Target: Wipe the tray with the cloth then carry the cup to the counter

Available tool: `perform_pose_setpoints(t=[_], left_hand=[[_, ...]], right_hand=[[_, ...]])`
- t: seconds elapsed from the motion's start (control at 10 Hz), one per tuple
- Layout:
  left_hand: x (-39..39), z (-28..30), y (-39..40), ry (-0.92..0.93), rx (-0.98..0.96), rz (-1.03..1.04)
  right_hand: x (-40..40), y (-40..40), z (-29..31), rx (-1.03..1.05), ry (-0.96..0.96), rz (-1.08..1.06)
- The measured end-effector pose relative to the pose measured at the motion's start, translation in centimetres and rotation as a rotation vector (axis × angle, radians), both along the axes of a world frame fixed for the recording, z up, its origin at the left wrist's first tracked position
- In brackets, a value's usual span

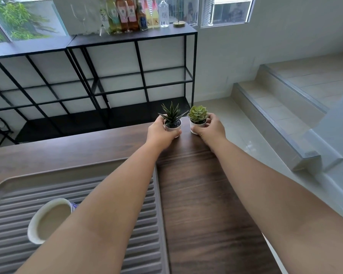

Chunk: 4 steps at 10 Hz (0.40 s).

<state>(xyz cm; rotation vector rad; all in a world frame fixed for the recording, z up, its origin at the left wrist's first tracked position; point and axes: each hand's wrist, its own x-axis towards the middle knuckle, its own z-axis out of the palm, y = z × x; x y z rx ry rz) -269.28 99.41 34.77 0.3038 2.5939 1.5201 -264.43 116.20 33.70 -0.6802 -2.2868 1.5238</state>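
We see the cup [49,220] standing upright on the ribbed grey tray [145,210], near its left side, with our left forearm passing over its right edge. It is white with a bit of blue pattern showing at the rim, and it holds a pale, milky brown drink that comes close to the top. The tray lies on the dark wood tabletop [196,194] and fills its lower left part.

Both of our arms stretch to the far edge of the tabletop. Our left hand [162,131] curls around a small white pot [173,126] that holds a spiky dark green plant over dark pebbles. Our right hand [210,129] curls around a second small white pot [197,125] that holds a pale green rosette succulent. The 2 pots stand just beside each other, apart by a narrow gap, both upright on the wood.

Beyond the tabletop stands a black metal shelf [143,56] with glass panels. On its top sit several bottles [131,14] of clear, yellow and amber liquid. To the right, tiled steps [285,99] rise beside a white wall.
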Motion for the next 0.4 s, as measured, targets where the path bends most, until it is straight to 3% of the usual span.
perform_pose_setpoints(t=[0.4], left_hand=[[1.3,0.9,-0.9,0.045,0.006,0.021]], right_hand=[[2.1,-0.7,0.3,-0.008,0.025,-0.013]])
